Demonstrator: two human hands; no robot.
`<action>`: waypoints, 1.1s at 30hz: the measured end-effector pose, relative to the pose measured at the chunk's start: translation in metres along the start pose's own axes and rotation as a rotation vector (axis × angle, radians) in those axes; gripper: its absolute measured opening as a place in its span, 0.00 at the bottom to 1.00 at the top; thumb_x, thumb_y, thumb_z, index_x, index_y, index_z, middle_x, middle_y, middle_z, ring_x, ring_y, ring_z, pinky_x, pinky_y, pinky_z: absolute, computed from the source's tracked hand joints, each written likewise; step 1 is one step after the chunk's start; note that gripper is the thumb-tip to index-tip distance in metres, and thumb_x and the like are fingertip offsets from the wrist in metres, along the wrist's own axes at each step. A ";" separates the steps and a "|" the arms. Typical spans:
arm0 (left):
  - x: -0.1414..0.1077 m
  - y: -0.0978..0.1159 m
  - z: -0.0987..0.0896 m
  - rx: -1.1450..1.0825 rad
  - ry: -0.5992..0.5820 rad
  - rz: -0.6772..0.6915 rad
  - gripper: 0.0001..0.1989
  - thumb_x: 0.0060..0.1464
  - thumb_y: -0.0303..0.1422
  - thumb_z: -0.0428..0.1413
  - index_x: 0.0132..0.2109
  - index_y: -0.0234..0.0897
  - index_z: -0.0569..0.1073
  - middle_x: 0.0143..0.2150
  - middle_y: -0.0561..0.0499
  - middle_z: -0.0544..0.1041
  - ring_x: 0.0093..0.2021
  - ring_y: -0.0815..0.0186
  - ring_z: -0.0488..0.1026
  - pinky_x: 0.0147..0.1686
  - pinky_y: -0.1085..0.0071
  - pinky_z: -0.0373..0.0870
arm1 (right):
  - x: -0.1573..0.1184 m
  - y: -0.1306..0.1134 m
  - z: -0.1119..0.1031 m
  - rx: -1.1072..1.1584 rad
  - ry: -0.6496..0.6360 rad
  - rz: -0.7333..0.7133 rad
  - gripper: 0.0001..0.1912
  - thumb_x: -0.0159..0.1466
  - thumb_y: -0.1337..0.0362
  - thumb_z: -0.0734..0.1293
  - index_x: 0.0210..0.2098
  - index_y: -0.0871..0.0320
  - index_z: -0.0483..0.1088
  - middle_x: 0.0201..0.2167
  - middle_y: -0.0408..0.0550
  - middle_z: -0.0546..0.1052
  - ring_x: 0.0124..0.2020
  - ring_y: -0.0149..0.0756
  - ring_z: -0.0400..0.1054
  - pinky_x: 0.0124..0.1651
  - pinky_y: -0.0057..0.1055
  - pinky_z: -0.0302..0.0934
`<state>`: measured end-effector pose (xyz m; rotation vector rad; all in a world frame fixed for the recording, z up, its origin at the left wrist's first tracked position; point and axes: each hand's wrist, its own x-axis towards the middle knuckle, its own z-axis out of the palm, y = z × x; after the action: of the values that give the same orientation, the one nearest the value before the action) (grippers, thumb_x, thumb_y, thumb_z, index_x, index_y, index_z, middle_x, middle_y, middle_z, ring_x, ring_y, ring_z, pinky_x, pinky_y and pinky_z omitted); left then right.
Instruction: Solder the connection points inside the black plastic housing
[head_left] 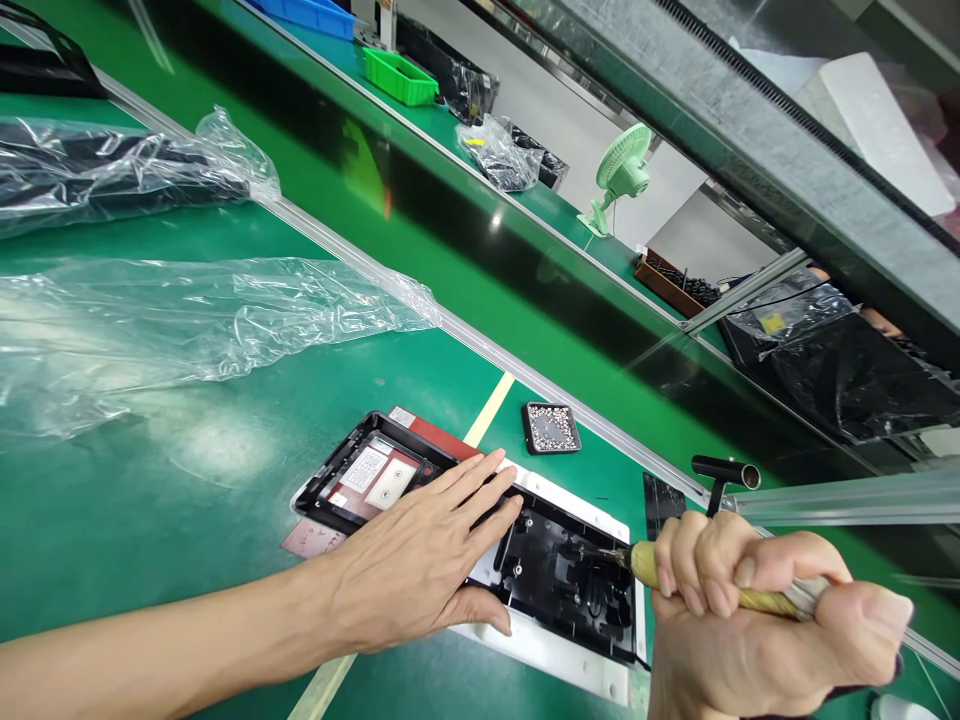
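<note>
My left hand [427, 535] lies flat with fingers stretched out across a black plastic housing [551, 560], touching its middle. In my right hand [757, 610], fingers wrapped round its yellow handle, is what looks like a soldering iron [643, 565]. Its metal tip points left into the housing's right part; whether it touches is hard to see. Small metal pieces show inside the housing. Beneath it is a white fixture [551, 655], and a reddish board [442, 436] shows by its left end. My left hand hides part of the housing's middle.
A small black dish [551, 428] of tiny shiny metal parts stands behind the housing. A black tube holder [726, 470] is near my right hand. Clear plastic bags [225, 310] lie on the left of the green table [225, 530]. A metal rail [480, 345] runs behind.
</note>
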<state>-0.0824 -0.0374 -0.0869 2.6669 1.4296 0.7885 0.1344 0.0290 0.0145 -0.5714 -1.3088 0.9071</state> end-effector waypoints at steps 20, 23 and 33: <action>-0.001 -0.001 0.002 -0.001 0.005 -0.005 0.44 0.63 0.63 0.44 0.67 0.27 0.67 0.70 0.33 0.64 0.75 0.44 0.51 0.71 0.50 0.57 | 0.001 0.001 0.004 0.022 0.019 0.023 0.18 0.65 0.60 0.55 0.22 0.57 0.66 0.11 0.37 0.60 0.09 0.26 0.49 0.12 0.23 0.52; -0.002 -0.001 0.003 -0.004 -0.002 -0.009 0.44 0.63 0.63 0.45 0.68 0.28 0.66 0.70 0.34 0.64 0.75 0.45 0.50 0.72 0.50 0.56 | 0.000 0.001 0.004 0.008 0.041 0.015 0.18 0.66 0.60 0.55 0.22 0.57 0.65 0.10 0.37 0.60 0.09 0.25 0.48 0.12 0.23 0.51; -0.001 -0.001 0.003 -0.021 -0.018 -0.008 0.45 0.62 0.64 0.45 0.68 0.28 0.66 0.71 0.32 0.62 0.74 0.41 0.51 0.68 0.46 0.61 | 0.000 -0.001 0.005 0.022 0.013 0.050 0.19 0.66 0.60 0.54 0.22 0.57 0.66 0.11 0.38 0.61 0.10 0.27 0.51 0.12 0.25 0.54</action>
<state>-0.0824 -0.0371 -0.0906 2.6437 1.4195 0.7720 0.1299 0.0277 0.0162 -0.5942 -1.2763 0.9560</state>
